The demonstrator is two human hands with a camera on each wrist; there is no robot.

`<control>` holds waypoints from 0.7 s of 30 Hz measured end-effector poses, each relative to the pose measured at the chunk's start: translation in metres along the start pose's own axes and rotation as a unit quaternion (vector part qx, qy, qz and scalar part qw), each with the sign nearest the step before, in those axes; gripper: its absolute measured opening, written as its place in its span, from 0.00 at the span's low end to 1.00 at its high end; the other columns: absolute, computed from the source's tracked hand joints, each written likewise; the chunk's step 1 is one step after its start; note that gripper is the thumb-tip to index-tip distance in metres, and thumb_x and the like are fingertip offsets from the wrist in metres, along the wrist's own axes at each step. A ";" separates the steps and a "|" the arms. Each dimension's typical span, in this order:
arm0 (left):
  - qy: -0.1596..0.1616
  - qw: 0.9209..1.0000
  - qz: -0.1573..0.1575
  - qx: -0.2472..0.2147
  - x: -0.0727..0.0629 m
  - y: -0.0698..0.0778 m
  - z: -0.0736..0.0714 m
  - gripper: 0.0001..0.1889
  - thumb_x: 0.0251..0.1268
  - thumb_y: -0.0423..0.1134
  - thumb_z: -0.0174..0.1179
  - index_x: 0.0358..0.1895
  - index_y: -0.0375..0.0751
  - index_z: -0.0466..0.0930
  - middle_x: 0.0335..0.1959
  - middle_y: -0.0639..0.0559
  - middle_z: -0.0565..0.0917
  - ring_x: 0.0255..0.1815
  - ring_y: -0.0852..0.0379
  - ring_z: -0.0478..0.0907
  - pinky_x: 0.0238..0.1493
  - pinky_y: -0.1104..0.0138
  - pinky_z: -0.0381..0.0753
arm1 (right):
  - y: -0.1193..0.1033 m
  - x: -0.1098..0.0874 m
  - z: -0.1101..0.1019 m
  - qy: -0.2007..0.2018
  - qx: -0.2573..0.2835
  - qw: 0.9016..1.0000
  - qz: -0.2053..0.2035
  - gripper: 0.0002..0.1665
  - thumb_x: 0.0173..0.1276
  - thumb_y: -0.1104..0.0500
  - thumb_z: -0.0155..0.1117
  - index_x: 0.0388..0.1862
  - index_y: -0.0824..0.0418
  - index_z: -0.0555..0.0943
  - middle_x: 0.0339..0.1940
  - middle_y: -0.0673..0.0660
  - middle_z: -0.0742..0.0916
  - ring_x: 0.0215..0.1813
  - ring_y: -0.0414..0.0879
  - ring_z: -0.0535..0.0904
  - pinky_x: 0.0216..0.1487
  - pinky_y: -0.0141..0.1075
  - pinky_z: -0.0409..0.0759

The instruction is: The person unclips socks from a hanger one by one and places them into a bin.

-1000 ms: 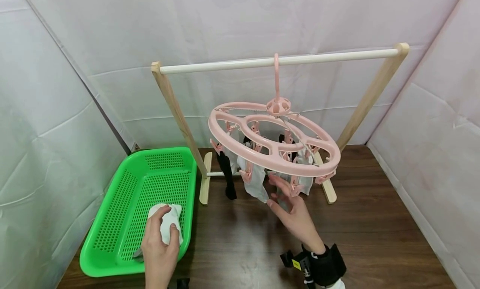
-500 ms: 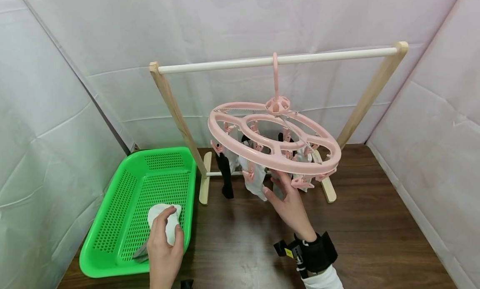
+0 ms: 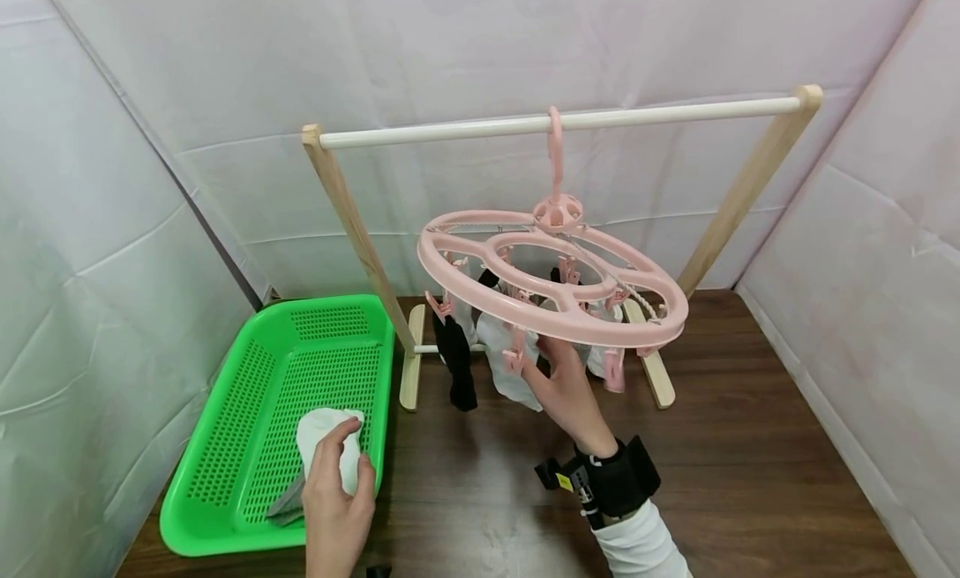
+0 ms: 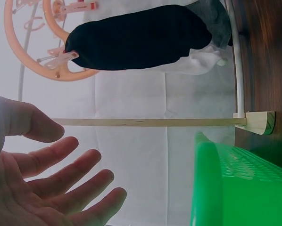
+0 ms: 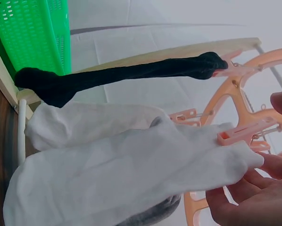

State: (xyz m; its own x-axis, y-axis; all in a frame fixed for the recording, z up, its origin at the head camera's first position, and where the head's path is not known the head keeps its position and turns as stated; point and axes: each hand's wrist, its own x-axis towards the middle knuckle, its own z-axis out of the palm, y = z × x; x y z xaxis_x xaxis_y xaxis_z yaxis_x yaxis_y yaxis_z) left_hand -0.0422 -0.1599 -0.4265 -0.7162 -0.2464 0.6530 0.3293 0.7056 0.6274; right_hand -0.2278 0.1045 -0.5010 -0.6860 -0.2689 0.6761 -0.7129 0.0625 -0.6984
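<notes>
A pink round clip hanger (image 3: 487, 297) carries several socks. My right hand (image 3: 566, 390) reaches under its front rim beside a white sock (image 3: 501, 365). Seen from the right wrist, that hand's fingers (image 5: 221, 207) touch the white sock's cuff, close to the pink clip (image 5: 247, 132) on it, while the thumb stays apart. A black sock (image 3: 456, 361) hangs from a clip to the left. My left hand (image 3: 337, 495) hovers over the green basket with fingers spread, holding nothing. Beneath it lie a white sock (image 3: 315, 429) and a grey piece of cloth (image 3: 287, 505).
The green basket (image 3: 172, 511) stands left of the wooden rack leg (image 3: 356, 228). A white bar (image 3: 450, 130) bears the hanger's hook (image 3: 556, 148). An unused-looking pink clip (image 3: 614, 371) dangles at the front right. Pale fabric walls enclose the dark wooden table (image 3: 750, 444).
My right hand has moved left and farther under the hanger, to the white sock. The front right clip has swung to point downward. My left hand has drifted slightly right.
</notes>
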 end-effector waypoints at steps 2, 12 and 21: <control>-0.007 1.000 -0.009 0.005 -0.001 0.000 0.000 0.25 0.47 0.12 0.57 0.52 0.30 0.76 0.49 0.38 0.80 0.51 0.47 0.75 0.54 0.82 0.62 | -0.027 0.008 0.000 -0.002 0.010 1.000 0.008 0.40 0.71 0.65 0.60 0.77 0.61 0.55 0.76 0.61 0.60 0.74 0.57 0.58 0.68 0.48 0.60; -0.027 0.999 -0.024 -0.002 -0.001 0.004 0.005 0.24 0.50 0.13 0.57 0.53 0.30 0.75 0.49 0.38 0.80 0.53 0.45 0.76 0.55 0.80 0.64 | -0.067 0.034 -0.001 -0.012 0.116 0.993 0.005 0.41 0.72 0.67 0.56 0.78 0.58 0.50 0.77 0.60 0.56 0.76 0.56 0.53 0.70 0.47 0.57; -0.090 0.996 -0.017 -0.019 -0.004 0.012 0.022 0.24 0.53 0.16 0.58 0.55 0.32 0.74 0.52 0.40 0.79 0.55 0.43 0.76 0.48 0.50 0.76 | -0.121 0.055 -0.003 0.004 0.118 0.992 0.039 0.30 0.71 0.68 0.58 0.69 0.71 0.61 0.66 0.68 0.68 0.69 0.55 0.66 0.66 0.48 0.65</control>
State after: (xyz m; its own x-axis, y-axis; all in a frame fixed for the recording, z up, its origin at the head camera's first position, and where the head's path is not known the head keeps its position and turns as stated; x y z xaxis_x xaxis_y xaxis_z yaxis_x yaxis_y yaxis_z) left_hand -0.0486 -0.1355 -0.4308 -0.8247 -0.1439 0.5469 0.3240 0.6725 0.6655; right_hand -0.1795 0.0849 -0.3791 -0.7402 -0.2639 0.6185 -0.6040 -0.1433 -0.7840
